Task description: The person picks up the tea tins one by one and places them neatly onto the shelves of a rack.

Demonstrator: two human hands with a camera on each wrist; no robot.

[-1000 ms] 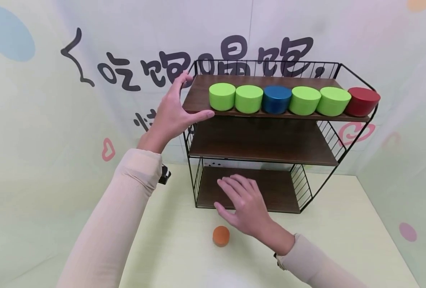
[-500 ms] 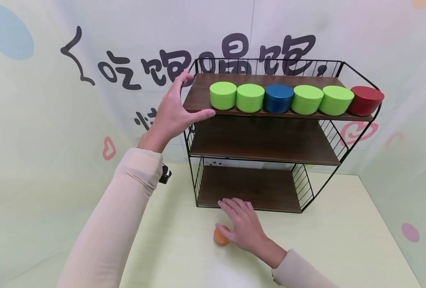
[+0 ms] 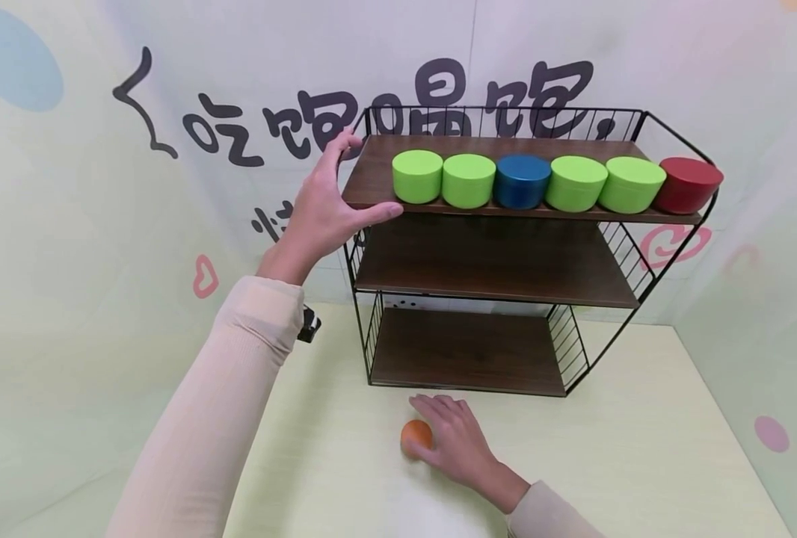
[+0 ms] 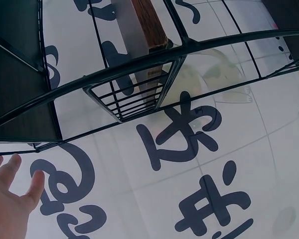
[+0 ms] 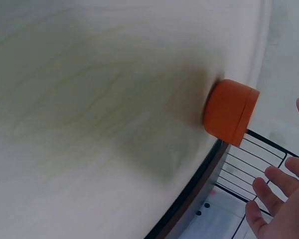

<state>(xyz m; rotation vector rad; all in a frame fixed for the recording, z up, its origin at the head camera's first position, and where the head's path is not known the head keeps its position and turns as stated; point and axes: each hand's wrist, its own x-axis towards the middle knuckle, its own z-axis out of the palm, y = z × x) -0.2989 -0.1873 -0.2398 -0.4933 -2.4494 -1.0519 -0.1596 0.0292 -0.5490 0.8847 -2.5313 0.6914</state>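
Observation:
In the head view, a black wire rack with brown wooden shelves point(image 3: 499, 258) stands on a pale table. My left hand point(image 3: 321, 202) grips the top shelf's left end, thumb along the front edge and fingers at the side rail. In the left wrist view, that hand's fingers show by the black frame point(image 4: 134, 64). A small round orange tin point(image 3: 413, 433) sits on the table before the rack. My right hand point(image 3: 455, 441) hovers just right of it, fingers spread, thumb overlapping it in view. The right wrist view shows the orange tin point(image 5: 229, 109) apart from the fingers.
Along the top shelf's front edge runs a row of round tins: several green ones point(image 3: 417, 176), a blue one point(image 3: 522, 181) between them and a red one point(image 3: 688, 184) at the right end. Behind the rack hangs a printed white wall covering point(image 3: 291, 45).
My right hand has come down and toward me from before the bottom shelf to beside the orange tin. The left hand keeps its place on the rack.

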